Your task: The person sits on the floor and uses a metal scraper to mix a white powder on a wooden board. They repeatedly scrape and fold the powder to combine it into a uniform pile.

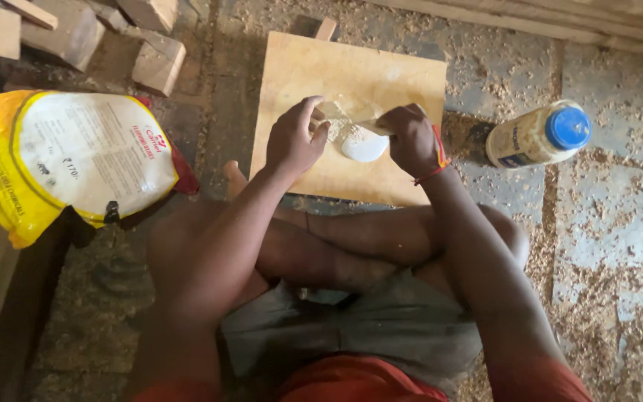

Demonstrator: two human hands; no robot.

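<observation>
Resting on a sawdust-strewn stone floor (619, 223), a square wooden board (351, 82) is seen at twelve o'clock from the crossed legs. A white blob of paste (365, 145), mixed with sawdust, lies near the board's centre. The left hand (294, 138) is held at the paste's nine o'clock, fingers loosely curled, fingertips touching the mix. The right hand (409, 138), at three o'clock, is closed around a thin flat stick (359, 119) whose tip lies on the paste. A bottle with a blue cap (537, 134) lies at the board's three o'clock, a yellow and white sack (68, 160) at nine o'clock, wooden blocks (158, 63) at ten.
</observation>
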